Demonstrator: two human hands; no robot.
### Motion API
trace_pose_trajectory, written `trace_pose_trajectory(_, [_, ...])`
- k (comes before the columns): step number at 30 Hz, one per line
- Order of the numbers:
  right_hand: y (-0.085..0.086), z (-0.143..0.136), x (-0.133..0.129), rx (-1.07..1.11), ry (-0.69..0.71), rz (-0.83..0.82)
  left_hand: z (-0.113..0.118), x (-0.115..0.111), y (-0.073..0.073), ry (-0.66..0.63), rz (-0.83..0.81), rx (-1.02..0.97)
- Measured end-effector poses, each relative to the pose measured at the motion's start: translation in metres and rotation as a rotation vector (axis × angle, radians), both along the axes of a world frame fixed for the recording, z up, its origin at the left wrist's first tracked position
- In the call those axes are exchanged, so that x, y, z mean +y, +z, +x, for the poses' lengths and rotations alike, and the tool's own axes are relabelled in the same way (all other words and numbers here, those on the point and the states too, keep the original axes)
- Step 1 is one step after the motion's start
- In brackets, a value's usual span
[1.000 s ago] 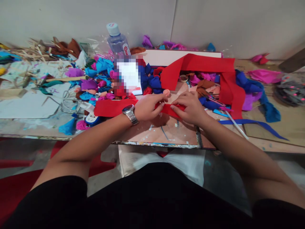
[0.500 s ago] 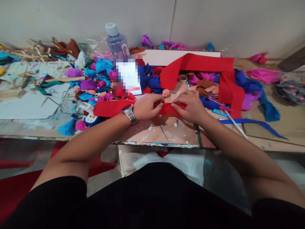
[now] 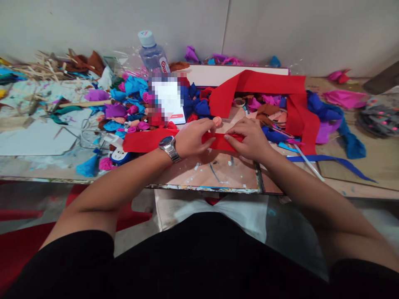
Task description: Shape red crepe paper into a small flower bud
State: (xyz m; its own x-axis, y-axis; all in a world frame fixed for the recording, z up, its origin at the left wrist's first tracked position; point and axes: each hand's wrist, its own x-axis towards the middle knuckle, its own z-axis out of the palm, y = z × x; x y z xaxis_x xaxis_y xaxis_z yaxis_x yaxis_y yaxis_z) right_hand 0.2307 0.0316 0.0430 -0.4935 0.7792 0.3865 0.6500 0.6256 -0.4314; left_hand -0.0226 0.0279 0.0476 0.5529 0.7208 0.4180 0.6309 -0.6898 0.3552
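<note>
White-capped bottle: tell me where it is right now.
In the head view, the bottle stands left of centre toward the back of the table, just behind the bright-screened phone and in front of the pale wall.

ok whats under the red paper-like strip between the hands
Past the near edge of the red paper-like strip, the flat, speckled tan tabletop shows; whatever lies directly beneath is covered.

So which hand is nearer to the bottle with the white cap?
Left. The left hand is on the person's side of the bottle, slightly rightward; the right hand is farther right. Both hold the red strip.
</note>
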Motion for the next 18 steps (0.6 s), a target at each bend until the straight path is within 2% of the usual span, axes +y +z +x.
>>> trace_pose_trajectory(4, [-0.001,0.0009,0.0025,0.019,0.007,0.0,0.0,0.0007,-0.0002,-0.04,0.046,0.034])
trace_pose_trajectory(13, [-0.0025,0.0032,0.0059,0.027,0.007,0.008,-0.0028,0.0034,-0.0051,-0.001,0.073,0.032])
trace_pose_trajectory(18, [-0.0033,0.0043,0.0079,0.024,-0.001,0.007,-0.003,0.0032,-0.0049,-0.017,0.087,-0.035])
